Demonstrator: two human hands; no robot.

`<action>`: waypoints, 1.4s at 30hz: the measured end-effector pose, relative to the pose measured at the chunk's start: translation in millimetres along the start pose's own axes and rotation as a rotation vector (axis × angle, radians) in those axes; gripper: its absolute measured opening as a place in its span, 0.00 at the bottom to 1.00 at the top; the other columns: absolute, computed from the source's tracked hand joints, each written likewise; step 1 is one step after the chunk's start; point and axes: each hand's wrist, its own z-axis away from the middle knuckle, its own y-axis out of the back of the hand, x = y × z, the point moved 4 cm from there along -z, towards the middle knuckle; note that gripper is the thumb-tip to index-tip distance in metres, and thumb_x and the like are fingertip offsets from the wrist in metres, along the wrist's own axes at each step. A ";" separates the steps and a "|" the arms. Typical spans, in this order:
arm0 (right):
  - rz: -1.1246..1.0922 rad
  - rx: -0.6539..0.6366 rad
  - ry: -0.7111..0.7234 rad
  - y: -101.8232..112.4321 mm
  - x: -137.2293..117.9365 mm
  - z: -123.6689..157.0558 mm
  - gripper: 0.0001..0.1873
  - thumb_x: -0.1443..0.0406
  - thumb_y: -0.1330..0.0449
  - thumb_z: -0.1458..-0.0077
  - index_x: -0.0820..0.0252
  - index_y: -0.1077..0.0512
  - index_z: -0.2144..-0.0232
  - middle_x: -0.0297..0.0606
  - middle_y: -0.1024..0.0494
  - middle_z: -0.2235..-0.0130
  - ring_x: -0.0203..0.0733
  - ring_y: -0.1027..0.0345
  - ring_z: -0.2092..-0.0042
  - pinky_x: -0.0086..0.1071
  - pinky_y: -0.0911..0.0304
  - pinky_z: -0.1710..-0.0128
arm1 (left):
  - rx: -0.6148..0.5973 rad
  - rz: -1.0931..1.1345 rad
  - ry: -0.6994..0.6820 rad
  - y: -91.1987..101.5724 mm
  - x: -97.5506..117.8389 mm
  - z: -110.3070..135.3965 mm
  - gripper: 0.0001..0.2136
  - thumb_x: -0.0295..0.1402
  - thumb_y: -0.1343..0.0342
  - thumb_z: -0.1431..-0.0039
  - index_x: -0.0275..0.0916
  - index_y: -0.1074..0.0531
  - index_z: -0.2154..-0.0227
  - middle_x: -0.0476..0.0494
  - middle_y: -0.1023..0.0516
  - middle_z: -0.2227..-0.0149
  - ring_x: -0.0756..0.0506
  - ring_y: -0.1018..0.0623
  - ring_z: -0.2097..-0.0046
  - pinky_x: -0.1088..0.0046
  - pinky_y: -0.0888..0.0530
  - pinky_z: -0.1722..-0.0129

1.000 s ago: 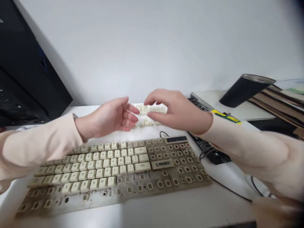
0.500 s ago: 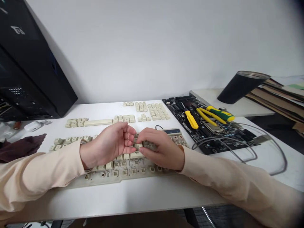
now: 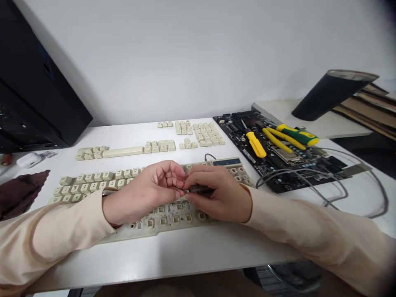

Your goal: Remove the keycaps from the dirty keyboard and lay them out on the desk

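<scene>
A dirty cream keyboard [image 3: 93, 183] lies on the white desk, with keycaps on its left half and bare switch sockets on the right. Both my hands meet over its middle. My left hand [image 3: 145, 192] is curled, its fingertips pinched together against my right hand [image 3: 219, 192]. The right fingers are closed on a thin dark object [image 3: 198, 189] held just above the keys; I cannot make out what it is. Loose keycaps [image 3: 198, 134] lie in rows behind the keyboard, with a long space bar [image 3: 123, 152] among them.
A black motherboard [image 3: 278, 156] lies at the right with a yellow screwdriver [image 3: 256, 143], yellow-green pliers [image 3: 293, 135] and grey cables [image 3: 340, 185]. A dark tumbler [image 3: 334, 93] stands behind it on a raised board. A black computer case [image 3: 34, 99] fills the left, beside a dark cloth [image 3: 21, 192] and a white earbud case [image 3: 28, 159].
Both hands came back from the loose keycaps at the rear to the keyboard's middle and closed together. The view widened and shifted, so the motherboard and tools now show.
</scene>
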 end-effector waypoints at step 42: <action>0.049 0.080 0.192 -1.5 -2.6 4.4 0.12 0.75 0.46 0.49 0.65 0.29 0.81 0.39 0.27 0.76 0.34 0.36 0.72 0.29 0.38 0.70 | -0.021 -0.146 0.039 0.9 -3.5 -4.0 0.08 0.19 0.42 0.54 0.35 0.33 0.73 0.54 0.29 0.75 0.57 0.30 0.72 0.85 0.34 0.73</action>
